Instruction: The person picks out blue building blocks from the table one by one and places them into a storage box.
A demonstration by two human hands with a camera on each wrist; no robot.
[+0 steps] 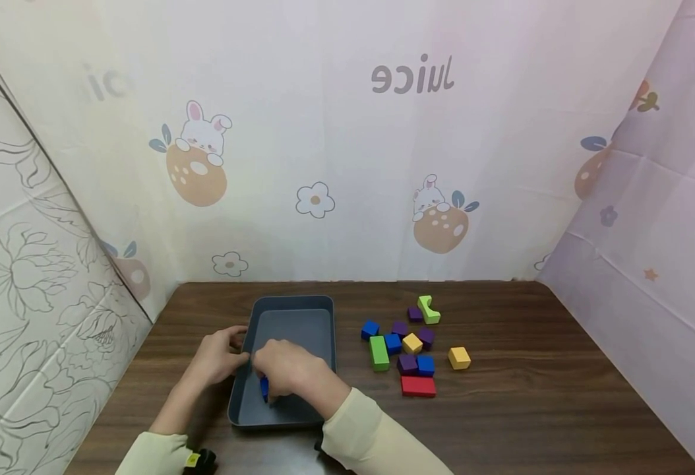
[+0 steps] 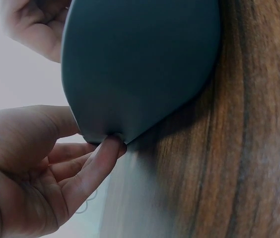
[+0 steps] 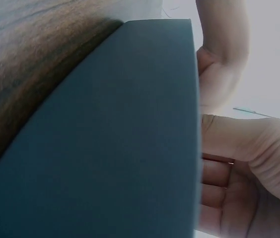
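Note:
A dark grey rectangular tray (image 1: 291,316) lies on the left part of the table. At its left rim is my left hand (image 1: 219,353); in the left wrist view the fingers (image 2: 103,156) press the tray's outer wall (image 2: 145,59) and the thumb sits at the rim. Over the tray's near half, my right hand (image 1: 288,369) pinches a blue block (image 1: 264,388) low inside it. The block's exact shape is partly hidden by the fingers. In the right wrist view the tray wall (image 3: 130,124) hides the fingertips of the right hand (image 3: 249,173).
Right of the tray lie loose blocks on the wooden table (image 1: 513,396): a green block (image 1: 379,353), a red block (image 1: 418,386), a light green arch (image 1: 428,310), a yellow cube (image 1: 459,358), and several blue and purple cubes. A patterned curtain (image 1: 347,132) stands behind.

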